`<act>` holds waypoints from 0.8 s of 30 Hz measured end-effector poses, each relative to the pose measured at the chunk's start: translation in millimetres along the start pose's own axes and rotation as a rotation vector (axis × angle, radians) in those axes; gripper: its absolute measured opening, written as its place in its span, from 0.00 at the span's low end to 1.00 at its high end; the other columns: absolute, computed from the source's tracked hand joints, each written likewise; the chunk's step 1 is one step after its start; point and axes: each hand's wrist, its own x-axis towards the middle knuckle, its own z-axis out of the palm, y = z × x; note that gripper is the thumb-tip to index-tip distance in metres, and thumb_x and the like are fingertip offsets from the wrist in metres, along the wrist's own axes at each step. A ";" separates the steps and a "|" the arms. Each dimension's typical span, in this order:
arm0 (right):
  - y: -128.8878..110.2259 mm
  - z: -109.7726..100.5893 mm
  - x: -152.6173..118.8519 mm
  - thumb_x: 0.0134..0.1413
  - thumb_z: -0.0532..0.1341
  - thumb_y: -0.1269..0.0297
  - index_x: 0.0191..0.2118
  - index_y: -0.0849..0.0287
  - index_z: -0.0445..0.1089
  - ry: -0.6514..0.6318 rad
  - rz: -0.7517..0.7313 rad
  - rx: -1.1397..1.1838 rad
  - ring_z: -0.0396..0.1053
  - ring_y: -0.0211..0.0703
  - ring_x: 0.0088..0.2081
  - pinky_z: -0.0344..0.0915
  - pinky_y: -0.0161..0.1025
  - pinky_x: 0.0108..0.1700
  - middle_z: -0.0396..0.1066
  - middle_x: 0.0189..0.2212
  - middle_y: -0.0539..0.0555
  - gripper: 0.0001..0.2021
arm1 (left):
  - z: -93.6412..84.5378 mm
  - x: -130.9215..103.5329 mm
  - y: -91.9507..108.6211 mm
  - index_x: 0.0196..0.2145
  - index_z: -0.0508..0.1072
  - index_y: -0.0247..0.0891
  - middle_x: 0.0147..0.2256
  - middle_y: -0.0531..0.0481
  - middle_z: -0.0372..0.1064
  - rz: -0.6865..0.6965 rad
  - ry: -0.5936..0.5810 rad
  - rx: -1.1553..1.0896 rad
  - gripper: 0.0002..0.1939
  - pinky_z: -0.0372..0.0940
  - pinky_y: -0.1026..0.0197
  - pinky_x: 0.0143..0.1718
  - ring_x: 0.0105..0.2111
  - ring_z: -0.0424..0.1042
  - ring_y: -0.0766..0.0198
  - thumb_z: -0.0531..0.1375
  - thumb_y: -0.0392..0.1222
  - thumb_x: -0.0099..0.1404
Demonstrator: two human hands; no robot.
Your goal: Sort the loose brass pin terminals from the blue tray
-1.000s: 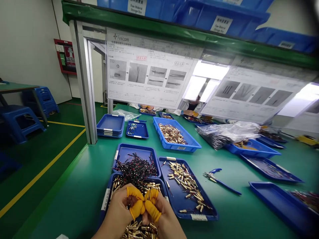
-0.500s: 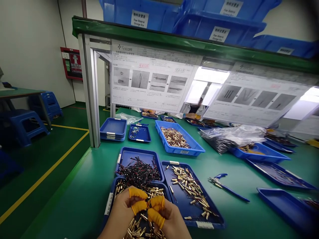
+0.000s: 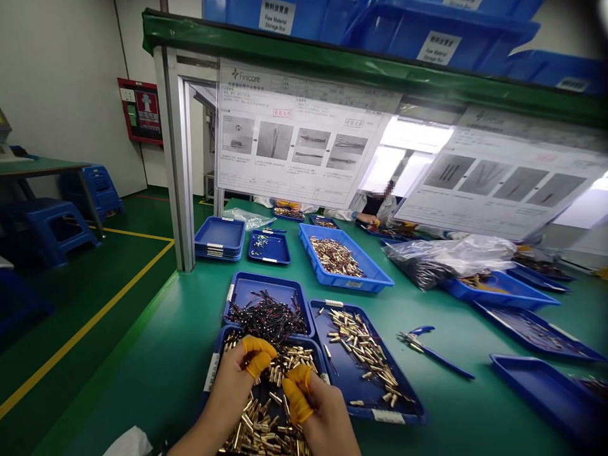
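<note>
Yellow finger cots cover the fingertips of both my hands. My left hand is closed in a pinch above the near tray of brass-coloured metal sleeves. Whatever lies between its fingers is too small to make out. A little to the right and lower, my right hand is also closed in a pinch, its contents hidden. The two hands are apart. Just beyond them, a tray holds a pile of short black and red wire pieces. On the right, another tray carries brass sleeves with thin wires.
Blue-handled pliers lie right of the trays. Farther back are a blue bin of brass parts, stacked trays and a plastic bag. Instruction sheets hang from the shelf. Other people's hands work across the table.
My hands were together at the fingertips over the near tray. Now they have separated, the left up and leftward, the right staying lower. The camera view has shifted slightly.
</note>
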 end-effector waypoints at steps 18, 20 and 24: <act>9.4 8.2 -0.9 0.53 0.54 0.59 0.24 0.59 0.67 0.105 -0.034 -0.028 0.56 0.38 0.21 0.52 0.34 0.22 0.62 0.18 0.49 0.13 | 3.5 -1.9 -3.0 0.27 0.69 0.38 0.18 0.57 0.63 -0.084 -0.066 -0.081 0.11 0.61 0.63 0.24 0.20 0.64 0.66 0.63 0.48 0.51; 6.6 7.1 -0.8 0.53 0.53 0.60 0.26 0.60 0.69 0.100 -0.046 -0.025 0.59 0.39 0.22 0.53 0.33 0.22 0.64 0.19 0.50 0.13 | 4.4 -2.1 -1.8 0.26 0.70 0.38 0.18 0.56 0.63 -0.082 -0.056 -0.074 0.12 0.62 0.63 0.24 0.20 0.64 0.65 0.63 0.49 0.50; 5.5 5.3 1.1 0.54 0.54 0.61 0.30 0.62 0.73 0.077 -0.079 -0.080 0.65 0.42 0.23 0.58 0.34 0.24 0.72 0.21 0.54 0.13 | 3.8 -1.9 -0.4 0.24 0.71 0.38 0.18 0.56 0.64 -0.093 -0.028 -0.030 0.13 0.62 0.64 0.23 0.20 0.64 0.65 0.64 0.50 0.47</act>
